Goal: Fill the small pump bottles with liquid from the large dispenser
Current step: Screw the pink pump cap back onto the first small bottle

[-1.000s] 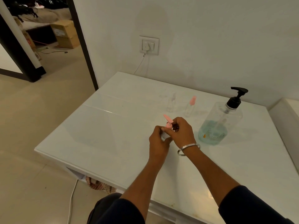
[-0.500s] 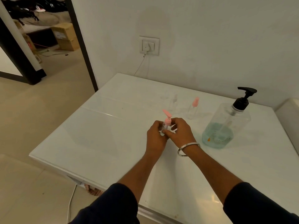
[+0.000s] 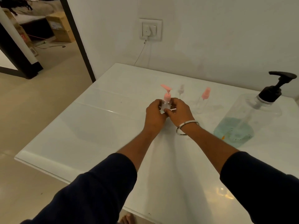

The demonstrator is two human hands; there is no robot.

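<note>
A small clear bottle with a pink pump top (image 3: 166,99) stands upright at the middle of the white table (image 3: 90,126). My left hand (image 3: 154,114) grips its left side and my right hand (image 3: 178,110), with a metal bangle on the wrist, grips its right side. Behind them stand a small clear bottle with a white cap (image 3: 181,91) and another with a pink cap (image 3: 204,99). The large clear dispenser (image 3: 246,120) with a black pump sits at the right, holding blue-green liquid in its lower part.
A wall socket (image 3: 150,29) with a plugged cable is on the wall behind the table. A doorway at the left opens onto a room with cardboard boxes (image 3: 59,28). The table's front edge runs close to my sleeves.
The pink-topped bottle has gone from tilted in my hands to upright, farther out over the table. Both hands moved forward with it and stayed on it.
</note>
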